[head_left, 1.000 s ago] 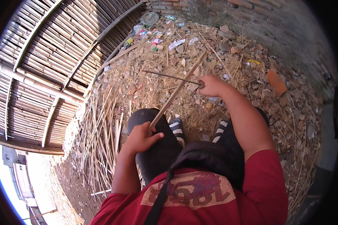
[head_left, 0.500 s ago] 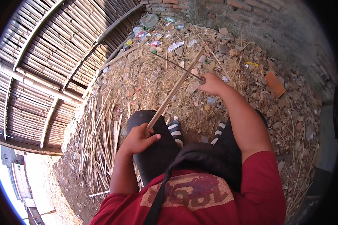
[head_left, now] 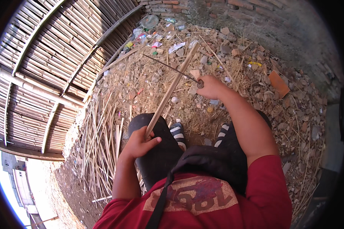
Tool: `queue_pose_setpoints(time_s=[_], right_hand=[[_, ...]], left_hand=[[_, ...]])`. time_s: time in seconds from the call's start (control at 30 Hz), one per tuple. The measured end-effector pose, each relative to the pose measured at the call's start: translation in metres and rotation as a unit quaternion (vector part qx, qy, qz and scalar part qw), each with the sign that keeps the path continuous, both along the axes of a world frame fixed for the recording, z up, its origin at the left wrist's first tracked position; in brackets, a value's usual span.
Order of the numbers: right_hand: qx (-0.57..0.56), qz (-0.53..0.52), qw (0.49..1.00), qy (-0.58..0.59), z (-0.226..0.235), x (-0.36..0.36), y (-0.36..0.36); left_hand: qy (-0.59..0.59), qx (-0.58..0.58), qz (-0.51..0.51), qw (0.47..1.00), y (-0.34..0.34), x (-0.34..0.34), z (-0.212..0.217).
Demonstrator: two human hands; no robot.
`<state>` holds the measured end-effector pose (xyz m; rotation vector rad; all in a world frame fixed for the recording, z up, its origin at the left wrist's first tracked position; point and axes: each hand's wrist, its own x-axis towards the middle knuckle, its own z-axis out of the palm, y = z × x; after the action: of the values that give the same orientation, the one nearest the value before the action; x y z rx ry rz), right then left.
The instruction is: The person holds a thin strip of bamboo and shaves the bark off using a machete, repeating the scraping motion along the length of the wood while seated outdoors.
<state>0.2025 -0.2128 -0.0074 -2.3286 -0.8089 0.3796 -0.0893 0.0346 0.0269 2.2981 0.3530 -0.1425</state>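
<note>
Bamboo slat point(head_left: 170, 91), one: pale, narrow, straight; slants up and rightward from above the left knee point(head_left: 143, 122), far end over the rubble. Probably light and stiff lengthwise, with some spring toward the tip; likely to splinter along the grain, edges perhaps sharp. Best hold: the near end, clear of the blade.

From left to right:
– Loose strips point(head_left: 99, 149), a heap, on the ground left of the knee.
– Left hand point(head_left: 140, 143): fingers curled round the slat's near end, thumb lying extended.
– Thin-bladed tool point(head_left: 164, 65), dark, possibly a knife: crosses the slat toward its far end; contact cannot be told.
– Right hand point(head_left: 212, 88): closed in a fist on the tool's butt end, beside the slat.
</note>
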Motion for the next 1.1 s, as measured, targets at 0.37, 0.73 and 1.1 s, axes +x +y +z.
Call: queue_pose_setpoints(time_s=[0.37,0.73,1.1], right_hand=[[0.013,-0.027,0.999,-0.021,-0.001,0.005,0.003],[0.048,-0.022,0.998,-0.045,0.003,0.001,-0.002],[0.027,0.015,0.995,-0.099,0.027,-0.005,-0.017]], left_hand=[[0.004,0.059,-0.005,0.998,-0.009,0.001,0.010],[0.002,-0.094,0.051,0.994,-0.001,-0.002,0.002],[-0.002,-0.249,0.081,0.965,-0.008,-0.001,0.015]])
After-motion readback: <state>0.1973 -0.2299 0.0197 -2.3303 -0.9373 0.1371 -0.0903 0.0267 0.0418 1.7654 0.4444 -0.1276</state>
